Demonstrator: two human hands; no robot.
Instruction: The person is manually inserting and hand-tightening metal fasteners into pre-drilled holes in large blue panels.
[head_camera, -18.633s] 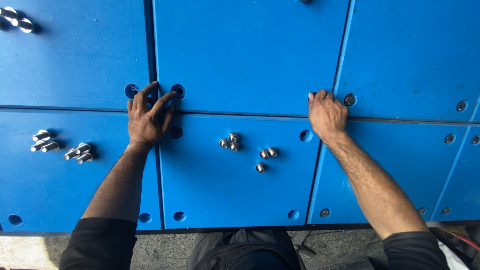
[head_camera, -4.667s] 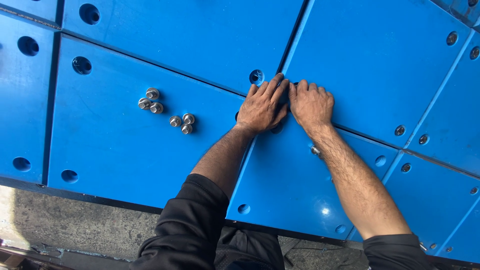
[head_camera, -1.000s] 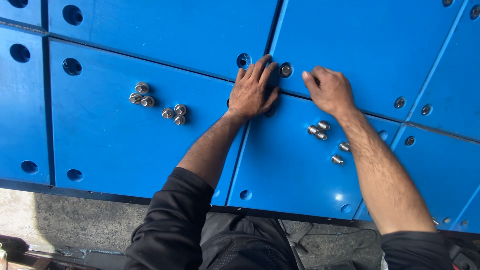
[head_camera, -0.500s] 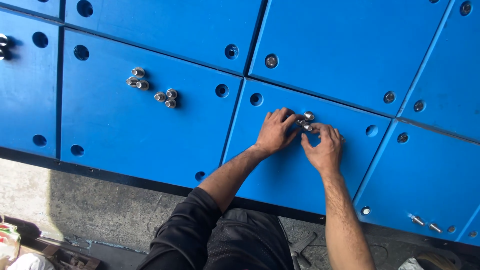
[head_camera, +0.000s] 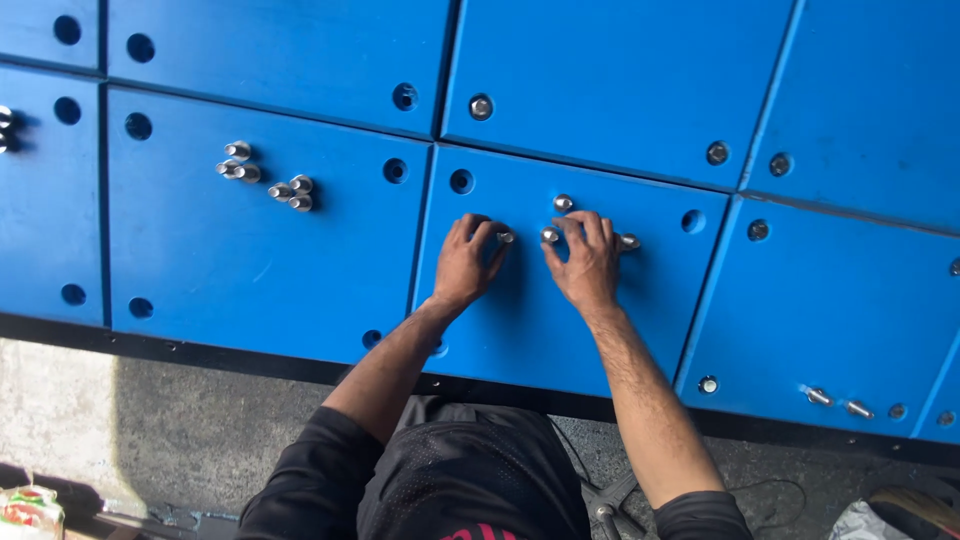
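Both my hands rest on a blue panel (head_camera: 520, 330) with round holes at its corners. My left hand (head_camera: 467, 265) lies palm down, and its fingertips pinch a small silver bolt (head_camera: 506, 238). To its right, my right hand (head_camera: 587, 262) lies spread over more loose silver bolts. One of these bolts (head_camera: 549, 235) shows at its thumb side and another bolt (head_camera: 628, 241) at its far side. A further bolt (head_camera: 563, 203) stands just above the right hand's fingers.
Several loose bolts (head_camera: 262, 176) lie on the panel to the left. A bolt sits in a hole (head_camera: 481, 107) of the upper panel; empty holes (head_camera: 461, 181) are close by. Two bolts (head_camera: 833, 402) lie at the lower right. Grey floor (head_camera: 170, 440) runs below the panels.
My view has shifted and both hands have spread apart a little on the same panel. The left hand now pinches a bolt; the right hand has flattened over the others.
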